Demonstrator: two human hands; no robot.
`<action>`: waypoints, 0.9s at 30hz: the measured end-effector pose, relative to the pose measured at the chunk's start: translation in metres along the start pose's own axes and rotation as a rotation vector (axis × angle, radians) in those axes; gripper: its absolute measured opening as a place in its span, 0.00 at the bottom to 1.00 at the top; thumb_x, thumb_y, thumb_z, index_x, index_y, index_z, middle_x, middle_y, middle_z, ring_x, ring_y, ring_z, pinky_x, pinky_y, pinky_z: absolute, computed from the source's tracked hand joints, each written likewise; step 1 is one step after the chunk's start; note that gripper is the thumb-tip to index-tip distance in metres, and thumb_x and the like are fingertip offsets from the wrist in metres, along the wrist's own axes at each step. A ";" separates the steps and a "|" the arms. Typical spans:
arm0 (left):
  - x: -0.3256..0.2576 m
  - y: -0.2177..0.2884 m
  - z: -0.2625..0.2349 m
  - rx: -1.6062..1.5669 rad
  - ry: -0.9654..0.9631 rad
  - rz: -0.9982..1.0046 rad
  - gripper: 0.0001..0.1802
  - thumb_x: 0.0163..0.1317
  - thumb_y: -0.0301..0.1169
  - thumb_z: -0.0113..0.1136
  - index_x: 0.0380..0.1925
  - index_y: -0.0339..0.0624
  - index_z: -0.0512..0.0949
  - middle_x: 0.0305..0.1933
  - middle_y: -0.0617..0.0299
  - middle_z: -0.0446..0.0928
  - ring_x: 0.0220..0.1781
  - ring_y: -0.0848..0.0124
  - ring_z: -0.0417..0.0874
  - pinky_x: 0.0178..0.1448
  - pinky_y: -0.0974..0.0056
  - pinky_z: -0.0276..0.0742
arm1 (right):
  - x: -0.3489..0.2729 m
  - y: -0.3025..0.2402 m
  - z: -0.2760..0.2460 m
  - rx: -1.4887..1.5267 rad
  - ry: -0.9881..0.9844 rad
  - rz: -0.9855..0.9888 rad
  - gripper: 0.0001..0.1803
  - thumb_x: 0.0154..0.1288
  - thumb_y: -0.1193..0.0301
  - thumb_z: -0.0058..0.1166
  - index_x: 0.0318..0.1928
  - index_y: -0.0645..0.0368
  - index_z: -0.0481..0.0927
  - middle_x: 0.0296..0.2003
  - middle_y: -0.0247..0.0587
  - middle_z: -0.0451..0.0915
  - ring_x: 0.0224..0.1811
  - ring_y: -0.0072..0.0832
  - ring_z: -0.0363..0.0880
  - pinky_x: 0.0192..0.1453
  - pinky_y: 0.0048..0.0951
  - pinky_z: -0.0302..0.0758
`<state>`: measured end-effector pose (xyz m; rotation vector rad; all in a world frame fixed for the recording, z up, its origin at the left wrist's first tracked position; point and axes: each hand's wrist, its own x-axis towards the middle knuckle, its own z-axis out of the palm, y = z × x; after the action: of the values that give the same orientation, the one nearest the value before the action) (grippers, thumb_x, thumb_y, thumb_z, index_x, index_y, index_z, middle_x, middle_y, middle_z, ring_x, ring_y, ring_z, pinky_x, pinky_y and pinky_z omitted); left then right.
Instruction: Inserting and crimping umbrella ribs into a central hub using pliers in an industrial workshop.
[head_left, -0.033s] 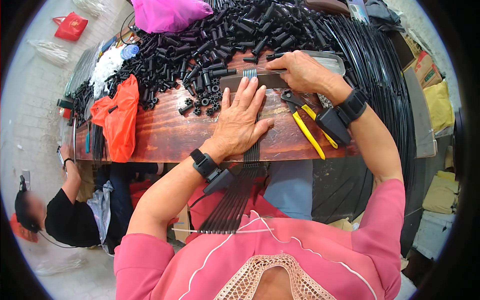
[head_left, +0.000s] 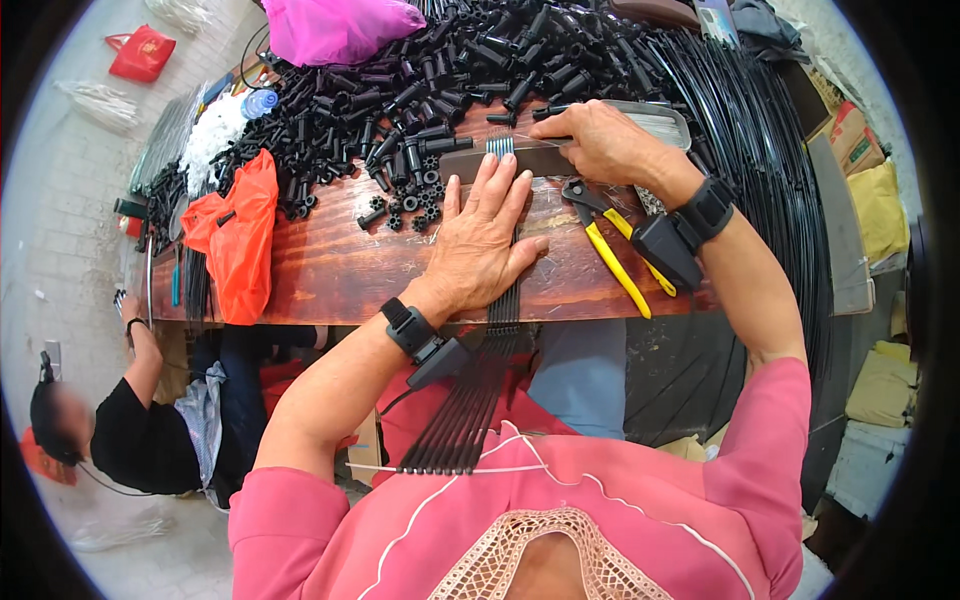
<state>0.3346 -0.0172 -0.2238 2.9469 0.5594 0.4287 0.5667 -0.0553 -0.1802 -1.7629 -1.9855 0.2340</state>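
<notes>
Black rods [head_left: 478, 390], about seven side by side, lie across the wooden table [head_left: 330, 270] under the left hand [head_left: 480, 240], fingers spread flat. Right hand [head_left: 600, 140] grips one dark flat bar [head_left: 520, 160]. One yellow-handled pliers [head_left: 610, 250] lies beside.

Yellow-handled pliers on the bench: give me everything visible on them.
The yellow-handled pliers lie flat on the reddish-brown wooden table, just right of the left hand and below the right hand. Two long yellow handles, plastic-coated by the look, point down-right toward the table's near edge; the dark metal head points up-left. The handles are slightly spread. Neither hand touches them; the right wrist's black strap-mounted device overlaps one handle in view.
</notes>
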 end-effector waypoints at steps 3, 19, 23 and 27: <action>0.000 0.001 0.000 0.015 -0.007 -0.007 0.40 0.64 0.53 0.52 0.70 0.41 0.57 0.76 0.49 0.49 0.79 0.54 0.43 0.77 0.42 0.39 | 0.003 -0.002 -0.002 -0.015 -0.070 0.028 0.21 0.53 0.79 0.53 0.50 0.61 0.81 0.39 0.58 0.82 0.44 0.51 0.81 0.50 0.41 0.78; 0.000 -0.002 0.004 -0.027 0.063 0.022 0.39 0.62 0.51 0.54 0.67 0.38 0.62 0.75 0.48 0.52 0.79 0.54 0.46 0.75 0.38 0.42 | 0.006 -0.009 -0.008 0.024 -0.111 0.062 0.22 0.55 0.78 0.50 0.51 0.55 0.83 0.38 0.60 0.82 0.44 0.49 0.82 0.51 0.41 0.78; 0.000 -0.002 0.005 -0.024 0.066 0.024 0.38 0.63 0.51 0.54 0.66 0.38 0.63 0.75 0.48 0.52 0.79 0.54 0.46 0.75 0.38 0.41 | 0.005 -0.008 -0.008 0.011 -0.097 0.051 0.21 0.57 0.77 0.50 0.51 0.52 0.83 0.38 0.58 0.82 0.42 0.49 0.83 0.49 0.41 0.78; -0.001 -0.001 0.004 -0.017 0.064 0.024 0.38 0.63 0.52 0.54 0.66 0.38 0.63 0.75 0.48 0.52 0.79 0.54 0.46 0.75 0.38 0.41 | 0.005 0.000 -0.003 -0.010 -0.080 0.041 0.20 0.56 0.77 0.51 0.50 0.60 0.81 0.38 0.57 0.82 0.40 0.48 0.83 0.47 0.39 0.78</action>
<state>0.3347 -0.0173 -0.2282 2.9354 0.5254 0.5288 0.5676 -0.0510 -0.1758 -1.8284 -2.0107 0.3128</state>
